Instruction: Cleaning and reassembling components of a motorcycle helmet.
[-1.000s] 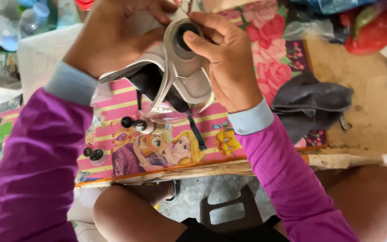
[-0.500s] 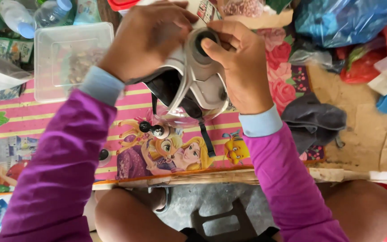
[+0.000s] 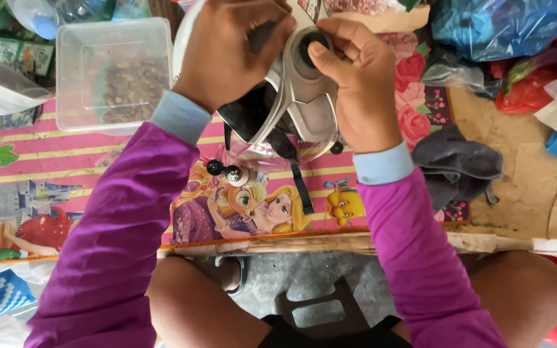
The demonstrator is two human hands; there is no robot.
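I hold a grey and white helmet (image 3: 294, 109) with a dark visor over a pink cartoon-printed mat (image 3: 66, 167). My left hand (image 3: 230, 48) grips its upper left side. My right hand (image 3: 349, 77) holds the right side, thumb and fingers pinching a round black cap (image 3: 305, 48) on the helmet's side pivot. A black chin strap (image 3: 301, 187) hangs down from the helmet. Small black and white round parts (image 3: 227, 171) lie on the mat just below it.
A clear plastic box (image 3: 114, 71) with brown bits stands at the upper left, with plastic bottles (image 3: 40, 16) behind it. A dark grey cloth (image 3: 456, 167) lies at the right on brown cardboard (image 3: 530, 187). Blue and red plastic bags (image 3: 498, 26) fill the upper right.
The view has shifted, so the plastic box has come into sight at the left. Both hands have stayed on the helmet, the right fingers working at the round cap.
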